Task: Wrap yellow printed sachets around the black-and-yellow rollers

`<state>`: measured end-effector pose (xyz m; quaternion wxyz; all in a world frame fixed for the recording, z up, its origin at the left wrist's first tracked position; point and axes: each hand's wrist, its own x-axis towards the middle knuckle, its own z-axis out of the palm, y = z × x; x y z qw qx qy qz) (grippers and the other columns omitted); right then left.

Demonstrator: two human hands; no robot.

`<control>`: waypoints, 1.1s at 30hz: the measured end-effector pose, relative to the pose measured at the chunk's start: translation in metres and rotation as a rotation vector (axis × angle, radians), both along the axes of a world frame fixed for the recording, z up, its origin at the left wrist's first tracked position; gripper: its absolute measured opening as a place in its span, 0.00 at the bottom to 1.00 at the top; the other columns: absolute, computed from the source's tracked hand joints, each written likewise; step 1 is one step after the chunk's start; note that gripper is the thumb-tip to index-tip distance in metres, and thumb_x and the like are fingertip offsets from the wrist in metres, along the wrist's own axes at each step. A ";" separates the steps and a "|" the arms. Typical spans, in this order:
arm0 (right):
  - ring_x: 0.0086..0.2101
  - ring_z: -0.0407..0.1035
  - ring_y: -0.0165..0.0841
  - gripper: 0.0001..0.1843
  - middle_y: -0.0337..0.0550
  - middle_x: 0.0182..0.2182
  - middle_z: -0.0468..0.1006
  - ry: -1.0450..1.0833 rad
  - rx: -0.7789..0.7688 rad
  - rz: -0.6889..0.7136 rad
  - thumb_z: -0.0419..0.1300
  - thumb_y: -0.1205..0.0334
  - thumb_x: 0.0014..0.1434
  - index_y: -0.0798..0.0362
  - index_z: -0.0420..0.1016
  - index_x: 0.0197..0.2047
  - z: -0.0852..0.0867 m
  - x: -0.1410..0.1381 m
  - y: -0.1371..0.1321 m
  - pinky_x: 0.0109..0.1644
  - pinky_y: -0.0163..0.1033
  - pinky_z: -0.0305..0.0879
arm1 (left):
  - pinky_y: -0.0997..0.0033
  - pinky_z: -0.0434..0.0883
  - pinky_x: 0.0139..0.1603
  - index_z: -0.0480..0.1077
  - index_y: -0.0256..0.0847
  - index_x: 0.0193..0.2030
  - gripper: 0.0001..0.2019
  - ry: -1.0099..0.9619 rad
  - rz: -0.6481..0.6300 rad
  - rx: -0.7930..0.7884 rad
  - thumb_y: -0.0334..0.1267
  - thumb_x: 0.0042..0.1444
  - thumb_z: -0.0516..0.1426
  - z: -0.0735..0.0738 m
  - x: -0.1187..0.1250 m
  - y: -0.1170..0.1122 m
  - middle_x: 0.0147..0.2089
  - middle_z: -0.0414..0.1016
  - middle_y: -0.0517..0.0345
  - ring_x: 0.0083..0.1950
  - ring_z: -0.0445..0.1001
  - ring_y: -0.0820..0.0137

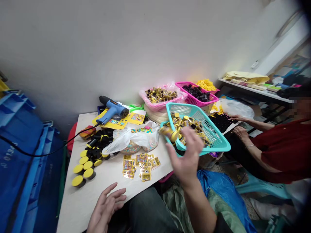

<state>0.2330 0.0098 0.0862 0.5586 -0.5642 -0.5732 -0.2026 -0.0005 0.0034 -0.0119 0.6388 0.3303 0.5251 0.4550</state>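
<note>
My right hand is raised at the near left corner of a turquoise basket, thumb and fingers spread apart. Just beyond its fingers is a blurred small yellow-labelled tub, seemingly clear of the hand. Similar tubs with yellow caps fill much of the basket. My left hand hovers open and empty by the table's front edge. Beyond it lie printed yellow sachets on the white table. To the left stand several black tubs with yellow lids.
A blue heat gun rests on yellow printed cards. White plastic bags of colourful beads sit mid-table. Pink baskets line the wall. Blue crates stand left. A co-worker in a red top handles black pieces at right.
</note>
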 end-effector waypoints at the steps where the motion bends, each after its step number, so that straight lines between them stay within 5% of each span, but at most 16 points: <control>1: 0.51 0.62 0.40 0.25 0.48 0.49 0.69 0.026 0.070 -0.132 0.60 0.67 0.56 0.47 0.63 0.57 0.006 0.007 0.002 0.56 0.52 0.57 | 0.68 0.72 0.36 0.70 0.39 0.47 0.29 0.023 0.001 0.004 0.56 0.42 0.63 -0.003 -0.001 0.000 0.40 0.80 0.49 0.39 0.77 0.59; 2: 0.52 0.62 0.41 0.24 0.49 0.49 0.68 0.040 0.103 -0.173 0.59 0.66 0.56 0.49 0.63 0.57 0.007 0.010 0.006 0.56 0.52 0.57 | 0.68 0.72 0.36 0.71 0.39 0.45 0.27 0.043 0.000 0.014 0.56 0.42 0.63 -0.005 -0.001 0.000 0.39 0.80 0.49 0.38 0.77 0.60; 4: 0.48 0.65 0.38 0.17 0.48 0.44 0.71 0.021 0.031 -0.019 0.56 0.65 0.59 0.51 0.67 0.52 -0.004 0.006 0.017 0.52 0.48 0.60 | 0.68 0.72 0.37 0.73 0.38 0.41 0.25 0.067 -0.003 0.033 0.55 0.41 0.63 -0.008 -0.003 0.001 0.37 0.80 0.50 0.37 0.77 0.61; 7: 0.40 0.68 0.34 0.08 0.44 0.36 0.76 -0.073 -0.453 0.280 0.54 0.63 0.61 0.52 0.73 0.41 -0.046 -0.019 0.044 0.47 0.41 0.62 | 0.69 0.71 0.37 0.74 0.37 0.38 0.22 0.083 0.006 0.032 0.53 0.42 0.64 -0.010 -0.007 0.001 0.36 0.80 0.50 0.36 0.77 0.62; 9: 0.41 0.68 0.35 0.09 0.44 0.35 0.77 -0.148 -0.794 0.269 0.54 0.61 0.61 0.52 0.76 0.38 -0.080 -0.037 0.063 0.46 0.40 0.60 | 0.69 0.71 0.37 0.74 0.37 0.37 0.21 0.092 0.025 0.016 0.51 0.42 0.64 -0.011 -0.010 0.001 0.35 0.80 0.50 0.35 0.76 0.63; 11: 0.42 0.66 0.38 0.10 0.46 0.36 0.77 -0.197 -0.954 0.193 0.56 0.59 0.60 0.52 0.78 0.37 -0.107 -0.051 0.077 0.45 0.42 0.57 | 0.70 0.71 0.36 0.74 0.37 0.36 0.20 0.103 0.053 -0.001 0.51 0.41 0.64 -0.013 -0.013 0.001 0.34 0.80 0.50 0.35 0.76 0.64; 16: 0.42 0.63 0.40 0.10 0.46 0.34 0.77 -0.246 -1.014 0.164 0.61 0.54 0.56 0.50 0.79 0.32 -0.137 -0.060 0.090 0.43 0.43 0.52 | 0.68 0.71 0.35 0.75 0.36 0.35 0.22 0.111 0.083 -0.022 0.53 0.40 0.63 -0.022 -0.018 0.004 0.33 0.80 0.48 0.35 0.76 0.62; 23: 0.42 0.63 0.38 0.09 0.44 0.38 0.76 -0.277 -0.998 0.153 0.60 0.55 0.57 0.51 0.77 0.36 -0.146 -0.056 0.090 0.44 0.43 0.50 | 0.68 0.72 0.38 0.75 0.36 0.36 0.21 0.140 0.001 -0.031 0.52 0.42 0.63 -0.027 -0.025 0.013 0.35 0.80 0.48 0.37 0.76 0.63; 33: 0.42 0.64 0.37 0.11 0.45 0.37 0.76 -0.314 -0.963 0.161 0.59 0.54 0.59 0.52 0.76 0.36 -0.146 -0.053 0.097 0.50 0.44 0.49 | 0.70 0.72 0.35 0.75 0.37 0.34 0.23 0.164 0.096 -0.003 0.55 0.39 0.64 -0.026 -0.021 0.008 0.33 0.81 0.50 0.35 0.77 0.63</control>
